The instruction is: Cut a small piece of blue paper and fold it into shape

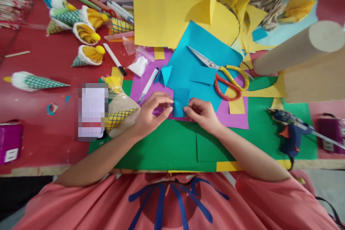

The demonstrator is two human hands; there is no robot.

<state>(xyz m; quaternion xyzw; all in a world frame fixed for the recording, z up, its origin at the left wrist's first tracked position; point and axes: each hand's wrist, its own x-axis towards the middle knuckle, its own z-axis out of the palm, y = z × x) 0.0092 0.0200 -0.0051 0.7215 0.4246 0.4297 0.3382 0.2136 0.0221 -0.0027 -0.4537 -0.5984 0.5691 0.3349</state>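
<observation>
A small rectangular piece of blue paper (181, 102) is between my hands, above the larger blue sheet. My right hand (201, 114) pinches its lower right edge between thumb and finger. Beside the left edge, my left hand (157, 110) has its thumb and index finger curved with a gap between the tips; whether a fingertip touches the paper is hard to tell. Beyond my hands lie the blue sheet (180, 57), a cut blue strip (203, 75) and a folded blue scrap (164, 75). Scissors (215, 66) with red and yellow handles rest on the sheet.
A blue glue gun (292, 138) and a cardboard tube (291, 50) are at right. Yellow card (167, 14) lies at the back. Paper cones (45, 81), markers (148, 85) and a blurred-out object (93, 109) are at left. Green card (161, 147) covers the table's front.
</observation>
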